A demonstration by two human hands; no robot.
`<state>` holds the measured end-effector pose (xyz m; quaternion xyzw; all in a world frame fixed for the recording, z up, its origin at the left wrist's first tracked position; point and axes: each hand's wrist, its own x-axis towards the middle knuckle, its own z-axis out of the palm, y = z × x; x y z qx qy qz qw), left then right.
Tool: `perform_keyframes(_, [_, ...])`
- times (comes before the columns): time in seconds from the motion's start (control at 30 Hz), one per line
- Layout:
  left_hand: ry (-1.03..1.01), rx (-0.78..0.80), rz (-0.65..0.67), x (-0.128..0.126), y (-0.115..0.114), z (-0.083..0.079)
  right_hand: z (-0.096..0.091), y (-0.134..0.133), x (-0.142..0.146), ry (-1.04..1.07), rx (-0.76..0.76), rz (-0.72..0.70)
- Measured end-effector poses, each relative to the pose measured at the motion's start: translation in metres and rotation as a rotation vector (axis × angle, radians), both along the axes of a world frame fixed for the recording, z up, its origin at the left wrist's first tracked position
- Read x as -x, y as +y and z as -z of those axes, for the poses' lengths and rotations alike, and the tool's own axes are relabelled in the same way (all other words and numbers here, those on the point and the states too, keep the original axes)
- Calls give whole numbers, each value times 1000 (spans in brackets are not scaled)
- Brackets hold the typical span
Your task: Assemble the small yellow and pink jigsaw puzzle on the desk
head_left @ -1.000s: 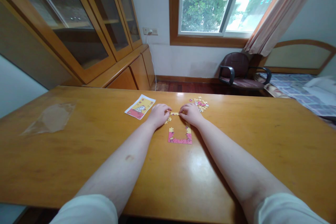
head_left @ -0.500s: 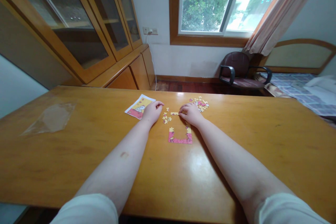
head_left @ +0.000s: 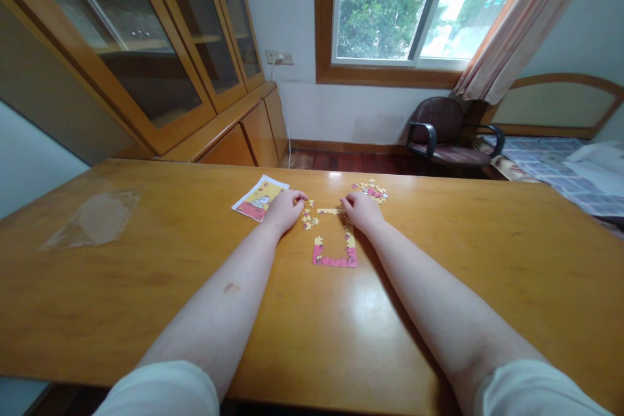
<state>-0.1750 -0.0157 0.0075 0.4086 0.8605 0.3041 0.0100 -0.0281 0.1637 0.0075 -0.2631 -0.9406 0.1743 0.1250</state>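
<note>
A partly joined jigsaw frame (head_left: 335, 244), pink along the bottom and yellow up its sides, lies on the wooden table (head_left: 439, 286). My right hand (head_left: 361, 209) rests at the frame's top right corner, fingers curled down on the yellow top strip. My left hand (head_left: 285, 208) lies to the left, fingers bent, next to a few loose yellow pieces (head_left: 308, 220). A small pile of loose pieces (head_left: 372, 192) sits just beyond my right hand. The picture card (head_left: 260, 197) lies left of my left hand.
A clear plastic bag (head_left: 95, 220) lies flat at the table's left. Wooden glass-door cabinets (head_left: 160, 58) stand along the left wall. A dark office chair (head_left: 439, 133) and a bed (head_left: 565, 166) are behind the table under the window.
My left hand pulled back left from the yellow top strip, uncovering loose pieces. My right hand shifted slightly right and up along the frame's top right corner.
</note>
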Motion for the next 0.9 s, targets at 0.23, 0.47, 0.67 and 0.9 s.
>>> perform_keyframes(0.23, [31,18,42,3,1,3,2,0,1,-46,3,-59])
perform_keyframes(0.47, [43,50,94,0,3,3,1,0,2,-40,26,-84])
perform_keyframes(0.67, [71,72,101,-1,3,4,2,-1,3,-23,13,-97])
perform_keyframes(0.9, [93,136,52,-2,4,2,6,-1,4,26,4,-123])
